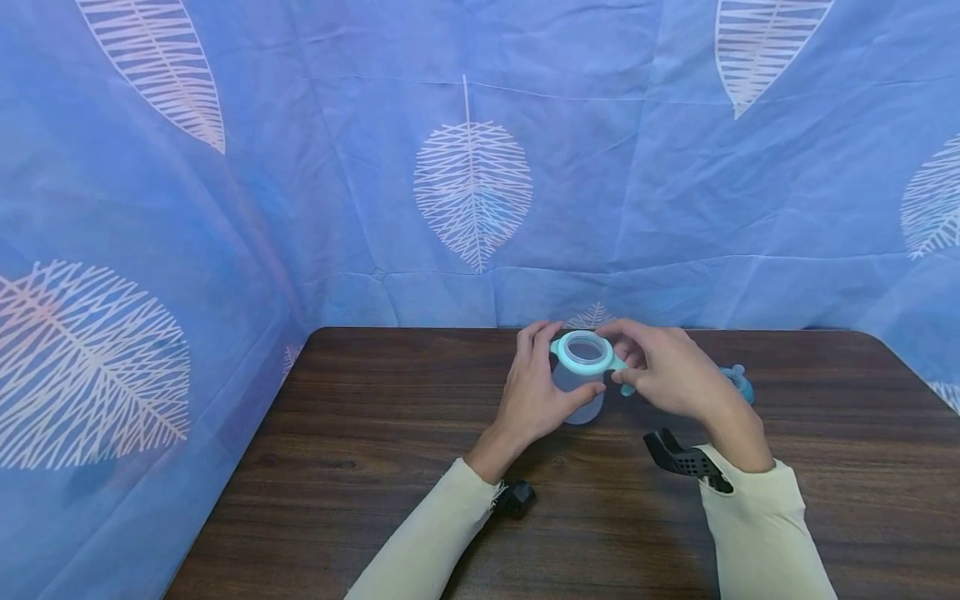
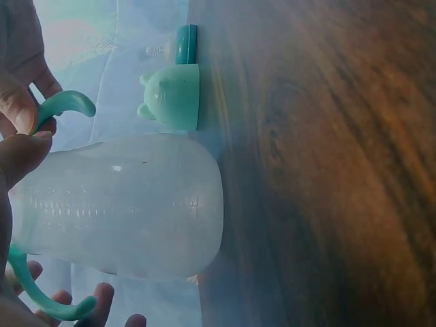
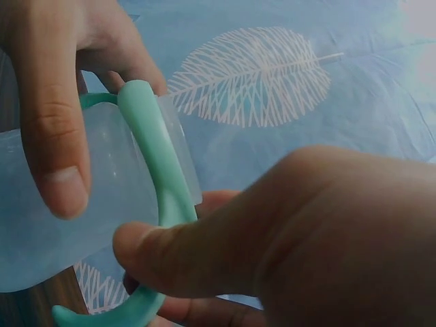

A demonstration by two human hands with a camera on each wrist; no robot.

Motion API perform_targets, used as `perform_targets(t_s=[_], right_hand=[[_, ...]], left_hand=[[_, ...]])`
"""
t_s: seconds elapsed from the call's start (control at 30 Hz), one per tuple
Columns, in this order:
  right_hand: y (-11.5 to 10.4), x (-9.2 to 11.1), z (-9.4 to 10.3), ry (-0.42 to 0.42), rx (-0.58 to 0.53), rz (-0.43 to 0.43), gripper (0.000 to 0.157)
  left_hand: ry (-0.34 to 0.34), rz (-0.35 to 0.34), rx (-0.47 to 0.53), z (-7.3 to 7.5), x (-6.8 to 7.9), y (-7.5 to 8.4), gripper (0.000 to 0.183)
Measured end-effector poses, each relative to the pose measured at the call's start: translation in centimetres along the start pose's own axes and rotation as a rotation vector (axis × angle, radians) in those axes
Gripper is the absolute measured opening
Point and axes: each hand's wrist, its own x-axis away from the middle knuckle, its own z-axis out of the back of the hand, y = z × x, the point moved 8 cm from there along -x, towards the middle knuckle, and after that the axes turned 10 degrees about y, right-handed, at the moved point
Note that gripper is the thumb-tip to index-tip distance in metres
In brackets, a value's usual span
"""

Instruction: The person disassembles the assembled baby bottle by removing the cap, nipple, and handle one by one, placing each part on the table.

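A translucent baby bottle (image 1: 587,410) stands on the table, its neck bare and a mint-green two-handled ring (image 1: 564,359) around it. My left hand (image 1: 536,387) holds the bottle from the left, thumb in front and fingers behind. In the right wrist view the left thumb (image 3: 58,150) lies along the bottle's side. My right hand (image 1: 667,367) pinches the ring's right-hand handle (image 2: 68,102) between thumb and fingers. Raised measuring marks run along the bottle's wall (image 2: 136,204) in the left wrist view.
Behind the bottle in the left wrist view stand a green bear-eared cap (image 2: 174,99) and a teal collar (image 2: 187,45) with a clear nipple. From the head view, the cap (image 1: 741,385) shows partly behind my right wrist. A blue leaf-patterned cloth (image 1: 360,167) hangs past the brown table's (image 1: 375,417) far edge.
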Motion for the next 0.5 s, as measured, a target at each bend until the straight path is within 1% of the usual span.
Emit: perform_targets(t_s=[0.2, 0.37, 0.5], right_hand=[[-0.11, 0.03, 0.17, 0.004, -0.013, 0.009, 0.057], [-0.24, 0.04, 0.22, 0.0, -0.02, 0.012, 0.057], [-0.38, 0.06, 0.43, 0.019, -0.028, 0.02, 0.057]], left_hand=[[-0.02, 0.02, 0.021, -0.13, 0.09, -0.01, 0.097], [-0.015, 0.035, 0.036, -0.03, 0.07, -0.04, 0.099], [-0.012, 0.049, 0.045, -0.03, 0.07, -0.15, 0.1]])
